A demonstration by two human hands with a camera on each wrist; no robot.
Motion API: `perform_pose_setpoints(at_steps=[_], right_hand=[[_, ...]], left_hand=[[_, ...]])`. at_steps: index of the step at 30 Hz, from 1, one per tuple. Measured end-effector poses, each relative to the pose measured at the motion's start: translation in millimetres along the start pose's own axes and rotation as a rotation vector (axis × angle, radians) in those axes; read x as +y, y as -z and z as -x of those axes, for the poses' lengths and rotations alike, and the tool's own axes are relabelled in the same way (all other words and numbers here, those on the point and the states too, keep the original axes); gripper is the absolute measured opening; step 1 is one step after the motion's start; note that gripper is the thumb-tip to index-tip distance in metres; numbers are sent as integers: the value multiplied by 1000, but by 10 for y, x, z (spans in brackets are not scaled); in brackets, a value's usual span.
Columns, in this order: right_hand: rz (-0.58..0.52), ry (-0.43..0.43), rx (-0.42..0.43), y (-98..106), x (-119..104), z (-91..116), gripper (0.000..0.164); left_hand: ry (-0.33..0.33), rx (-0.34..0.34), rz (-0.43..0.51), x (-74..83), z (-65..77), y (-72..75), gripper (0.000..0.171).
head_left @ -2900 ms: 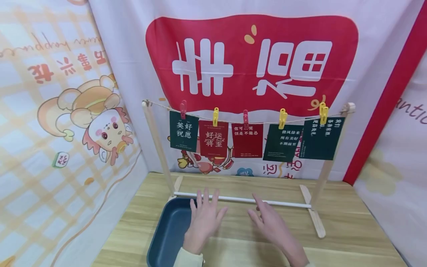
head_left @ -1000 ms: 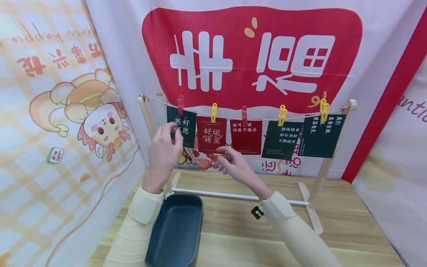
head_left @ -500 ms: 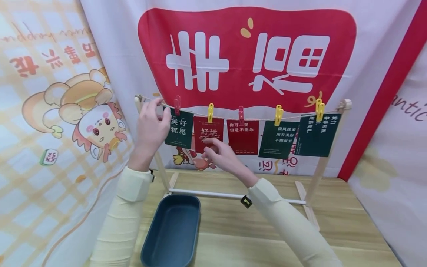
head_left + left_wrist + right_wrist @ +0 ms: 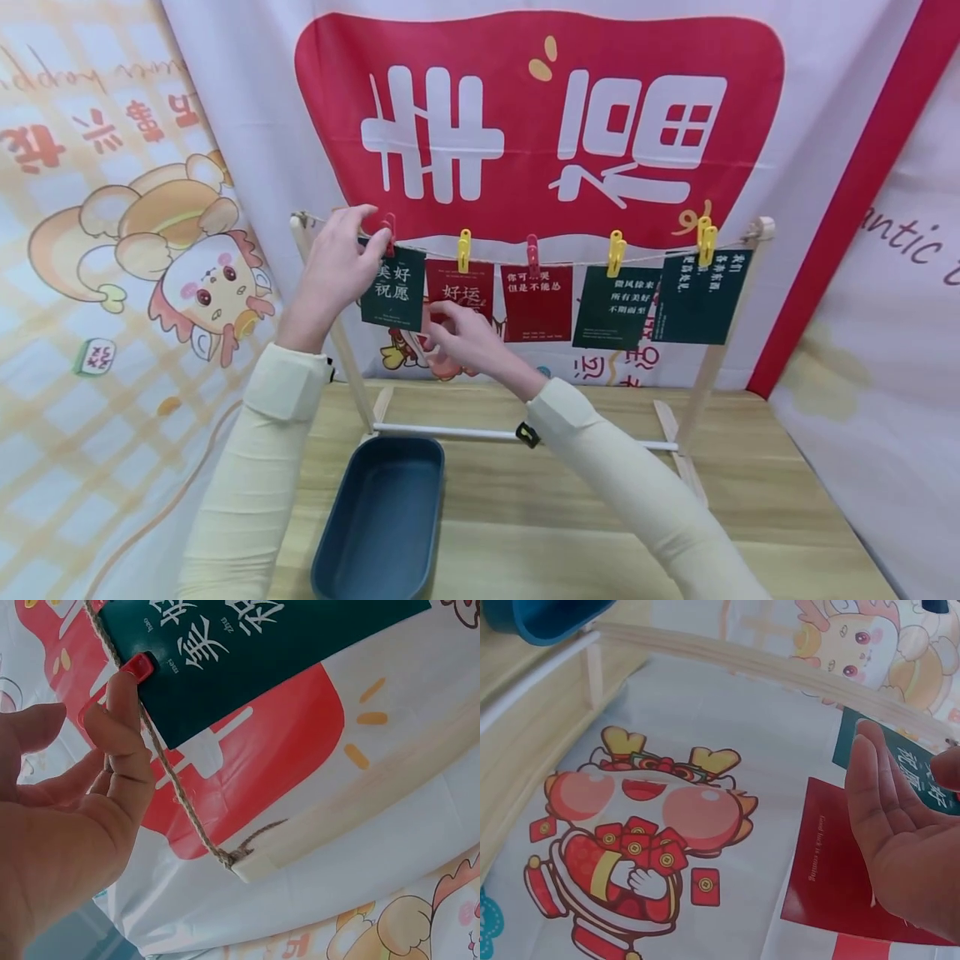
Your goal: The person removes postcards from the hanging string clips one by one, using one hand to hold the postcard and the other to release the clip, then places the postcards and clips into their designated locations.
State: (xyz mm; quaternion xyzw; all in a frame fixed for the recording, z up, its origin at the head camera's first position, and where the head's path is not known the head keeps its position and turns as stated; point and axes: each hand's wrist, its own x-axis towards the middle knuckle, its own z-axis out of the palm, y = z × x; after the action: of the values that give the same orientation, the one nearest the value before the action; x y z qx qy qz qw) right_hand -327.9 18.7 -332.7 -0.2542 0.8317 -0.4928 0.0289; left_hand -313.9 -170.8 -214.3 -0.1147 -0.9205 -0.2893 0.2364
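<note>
My left hand [image 4: 337, 258] is raised at the left end of a string line, beside the red clothespin [image 4: 390, 233] on a dark green card [image 4: 392, 287]. In the left wrist view a finger touches this clothespin [image 4: 139, 667], while another fingertip stands apart from it. My right hand [image 4: 468, 342] is near the green card's lower right corner, in front of a red card [image 4: 459, 279] that it partly covers. The right wrist view shows its fingers extended beside the green card [image 4: 847, 742], with a gap to the thumb. Whether they touch the card I cannot tell.
More cards hang to the right: a red card [image 4: 538, 308] and two green ones, held by red and yellow clothespins. A wooden stand [image 4: 352, 375] carries the string. A dark blue tray [image 4: 378, 517] sits on the wooden table [image 4: 540, 533] below.
Both hands have risen from above the table to the line. The left reached the leftmost clothespin; the right moved left towards the green card. The cards still hang.
</note>
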Motion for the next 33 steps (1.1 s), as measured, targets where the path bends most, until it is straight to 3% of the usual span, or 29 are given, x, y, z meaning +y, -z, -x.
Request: perform_pose_setpoints(at_steps=[8, 14, 22, 33], right_hand=[[-105, -44, -42, -12, 9, -108, 49], [-245, -76, -73, -18, -39, -126, 51], [-314, -96, -54, -3, -142, -197, 50], [-489, -162, -87, -16, -146, -260, 57]], left_hand=[[43, -49, 35, 33, -48, 53, 55], [26, -77, 21, 54, -80, 41, 53], [10, -138, 13, 91, -183, 22, 52], [31, -147, 51, 59, -214, 4, 52]])
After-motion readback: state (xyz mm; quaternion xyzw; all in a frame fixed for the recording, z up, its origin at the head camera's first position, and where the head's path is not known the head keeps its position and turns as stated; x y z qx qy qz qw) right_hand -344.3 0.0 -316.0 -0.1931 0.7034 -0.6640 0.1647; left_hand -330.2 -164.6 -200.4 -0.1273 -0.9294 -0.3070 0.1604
